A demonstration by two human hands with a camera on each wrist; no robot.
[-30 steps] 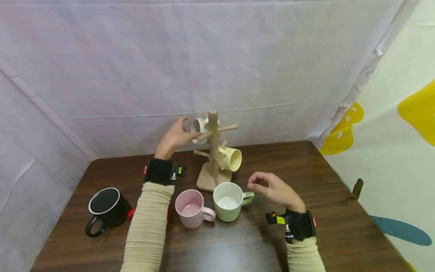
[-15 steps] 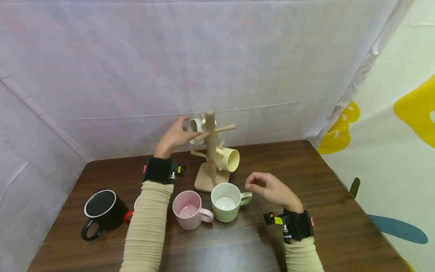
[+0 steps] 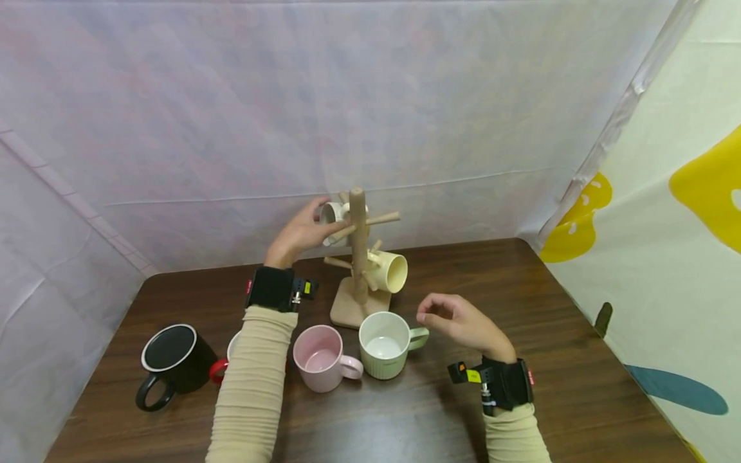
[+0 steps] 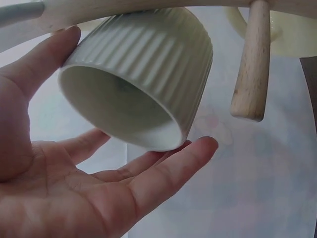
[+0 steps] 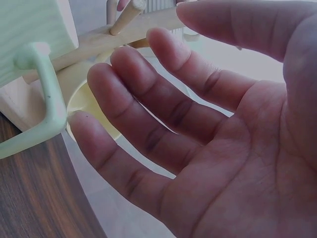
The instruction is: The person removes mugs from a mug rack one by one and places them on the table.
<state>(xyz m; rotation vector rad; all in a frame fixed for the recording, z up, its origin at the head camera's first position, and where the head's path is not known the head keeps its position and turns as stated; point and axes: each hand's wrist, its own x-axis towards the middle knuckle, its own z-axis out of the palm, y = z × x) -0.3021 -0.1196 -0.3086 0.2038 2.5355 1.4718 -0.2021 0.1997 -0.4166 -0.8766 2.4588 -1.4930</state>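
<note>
White mug (vertically ribbed outside), tilted on its side among the wooden rack's upper pegs, mouth leftward.

Head view: soft, even light; pale glare on the counter, lower centre; dark shadow left of the right sleeve. Left wrist view: muted; mug shaded inside, cloth behind blurred. Right wrist view: dim, greyish; fingers underlit, washed-out patch upper right.
</note>
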